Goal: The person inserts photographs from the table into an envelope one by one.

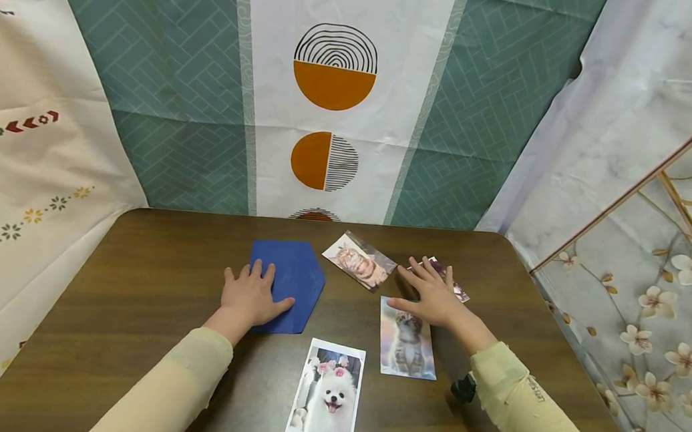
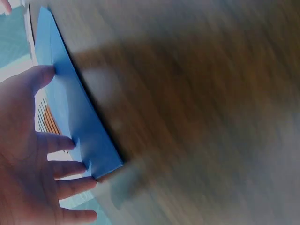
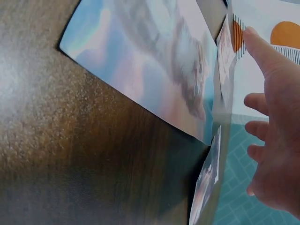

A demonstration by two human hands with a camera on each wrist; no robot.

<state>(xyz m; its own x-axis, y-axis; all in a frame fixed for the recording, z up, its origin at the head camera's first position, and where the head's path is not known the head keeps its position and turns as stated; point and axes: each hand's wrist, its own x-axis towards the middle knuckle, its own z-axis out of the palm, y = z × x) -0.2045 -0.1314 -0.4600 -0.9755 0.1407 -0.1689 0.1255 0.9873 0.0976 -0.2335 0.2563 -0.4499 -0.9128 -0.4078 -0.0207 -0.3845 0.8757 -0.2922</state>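
A blue envelope point(image 1: 296, 276) lies on the table with its pointed flap to the right. My left hand point(image 1: 250, 297) is over its left side with fingers spread; in the left wrist view, thumb and fingertips are right at the blue paper point(image 2: 77, 112). My right hand point(image 1: 436, 301) reaches over the photos on the right, fingers straight and spread, gripping nothing. Beneath it lies a photo of a sitting kitten point(image 1: 407, 351), and a dark-toned photo point(image 1: 460, 292) is partly hidden behind its fingers. Beside its fingertips is a photo of an orange kitten point(image 1: 357, 262).
A white-bordered photo of a fluffy white dog point(image 1: 330, 395) lies near the front middle of the brown wooden table point(image 1: 154, 283). Patterned cloths hang behind and at both sides. A small black object point(image 1: 463, 389) sits under the right sleeve.
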